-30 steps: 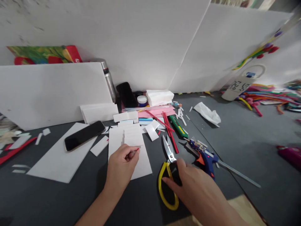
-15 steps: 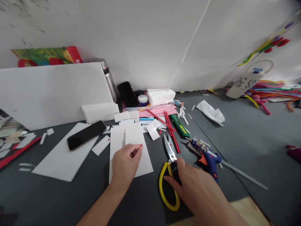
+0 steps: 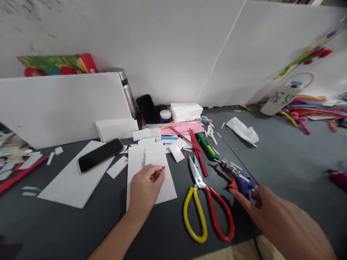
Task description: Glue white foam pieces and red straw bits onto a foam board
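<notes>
Evidently, a tiny red piece (image 3: pixel 163 168) was pinched between the thumb and fingertip of the left hand (image 3: pixel 146 184), its end left exposed over the white sheet (image 3: pixel 167 188), presumably so that it could be seen and turned. The right hand (image 3: pixel 279 216) was held partly open at the glue gun (image 3: pixel 245 182); whether it was gripped could not be told. On the desk (image 3: pixel 284 155), the scissors (image 3: pixel 200 182) were laid handles nearest, seemingly for easy reach, near red sticks (image 3: pixel 200 160).

Yellow-and-red-handled scissors (image 3: pixel 200 182), blue glue gun (image 3: pixel 244 184) (orange trigger (image 3: pixel 233 183))
</notes>
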Demonstrator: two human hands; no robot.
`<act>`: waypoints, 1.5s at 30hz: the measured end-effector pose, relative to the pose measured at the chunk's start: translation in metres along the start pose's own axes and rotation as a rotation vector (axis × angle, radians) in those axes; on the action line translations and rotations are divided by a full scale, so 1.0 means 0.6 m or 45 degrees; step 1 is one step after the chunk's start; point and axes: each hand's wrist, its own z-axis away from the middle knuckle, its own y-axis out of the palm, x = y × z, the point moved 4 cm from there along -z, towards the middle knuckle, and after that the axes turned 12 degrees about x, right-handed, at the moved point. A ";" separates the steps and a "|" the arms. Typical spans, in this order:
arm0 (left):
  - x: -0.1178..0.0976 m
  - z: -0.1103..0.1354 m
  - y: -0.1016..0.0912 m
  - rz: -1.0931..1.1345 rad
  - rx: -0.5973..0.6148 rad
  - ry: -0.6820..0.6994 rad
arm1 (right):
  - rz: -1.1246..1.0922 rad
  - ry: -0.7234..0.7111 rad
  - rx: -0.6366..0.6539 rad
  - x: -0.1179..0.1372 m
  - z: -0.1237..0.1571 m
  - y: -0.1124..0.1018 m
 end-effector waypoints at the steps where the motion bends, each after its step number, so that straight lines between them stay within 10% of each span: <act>1: 0.003 0.000 -0.001 0.099 0.009 -0.034 | -0.057 -0.005 0.030 -0.005 -0.005 0.007; 6: 0.007 0.003 -0.009 0.578 0.077 -0.135 | -0.297 0.010 0.033 -0.007 -0.025 0.016; 12: -0.010 0.014 -0.005 1.299 0.329 -0.316 | -1.627 0.023 0.229 -0.026 -0.012 0.032; 17: -0.016 0.013 0.003 1.644 0.498 -0.376 | -2.097 -0.242 0.513 0.024 0.012 0.015; 29: -0.014 0.017 0.012 1.883 0.597 -0.415 | -1.998 -0.447 0.664 0.134 0.064 -0.019; 45: -0.012 0.015 0.015 1.874 0.640 -0.393 | -1.702 -0.528 0.535 0.153 0.079 -0.014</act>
